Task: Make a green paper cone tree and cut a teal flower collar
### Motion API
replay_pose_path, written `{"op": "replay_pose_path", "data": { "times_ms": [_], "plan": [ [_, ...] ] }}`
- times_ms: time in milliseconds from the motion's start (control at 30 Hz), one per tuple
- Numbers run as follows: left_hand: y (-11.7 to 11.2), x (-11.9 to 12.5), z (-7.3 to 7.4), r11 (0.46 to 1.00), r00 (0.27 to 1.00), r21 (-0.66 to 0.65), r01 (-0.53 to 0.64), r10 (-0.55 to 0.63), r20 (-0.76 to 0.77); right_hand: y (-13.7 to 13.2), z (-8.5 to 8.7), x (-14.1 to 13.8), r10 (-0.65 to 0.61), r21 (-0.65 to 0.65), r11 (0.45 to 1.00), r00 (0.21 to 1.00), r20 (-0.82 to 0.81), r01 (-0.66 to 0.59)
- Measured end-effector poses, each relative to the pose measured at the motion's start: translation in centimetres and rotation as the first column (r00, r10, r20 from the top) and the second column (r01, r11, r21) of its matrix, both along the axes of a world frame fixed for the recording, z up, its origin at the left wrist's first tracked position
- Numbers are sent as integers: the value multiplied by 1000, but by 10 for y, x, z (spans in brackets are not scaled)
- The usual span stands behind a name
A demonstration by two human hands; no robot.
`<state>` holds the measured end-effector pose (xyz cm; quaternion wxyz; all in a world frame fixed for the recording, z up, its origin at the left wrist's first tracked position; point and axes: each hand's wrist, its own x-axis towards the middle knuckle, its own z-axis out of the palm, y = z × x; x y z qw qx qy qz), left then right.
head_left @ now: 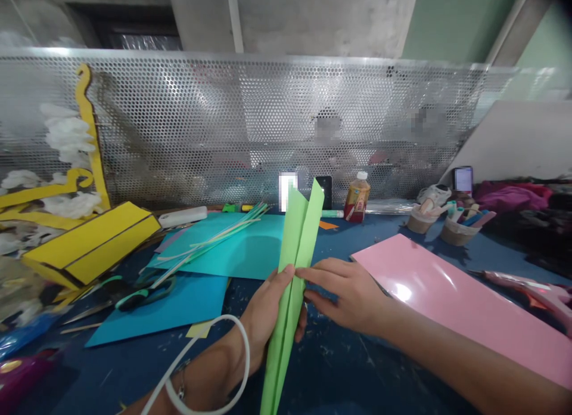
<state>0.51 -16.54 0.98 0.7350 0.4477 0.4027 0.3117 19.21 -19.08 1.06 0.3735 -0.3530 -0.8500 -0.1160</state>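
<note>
Head view shows green paper (289, 310) in left hand (261, 310).

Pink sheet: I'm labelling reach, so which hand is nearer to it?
Right. The right hand is just beside the pink sheet, at its left side in view; the left hand is farther left, holding the folded green paper.

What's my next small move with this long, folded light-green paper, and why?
Perhaps pinch the long, folded light-green paper closer with the bare right hand, which is at its fold: its top ends stand apart, and the bare left hand grips it.
</note>
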Motion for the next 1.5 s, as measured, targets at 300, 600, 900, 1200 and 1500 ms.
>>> {"op": "replay_pose_path", "data": {
  "times_ms": [300,600,900,1200,1500],
  "plan": [
    [0,0,-3,1000,1000,31,-2,2,-13,-2,4,-3,30,32,999,1000,4,-30],
    [6,-4,0,999,1000,48,-7,8,-23,-1,0,-2,72,-92,992,988,-134,-85],
    [31,-28,16,995,991,80,-53,43,124,13,-8,9,71,-210,973,989,-131,-98],
    [58,-52,32,990,970,69,-122,104,218,19,13,32,-220,24,976,970,107,218],
    [66,-53,27,986,982,41,-164,160,98,12,74,46,-324,283,928,899,294,242]
  ]
}}
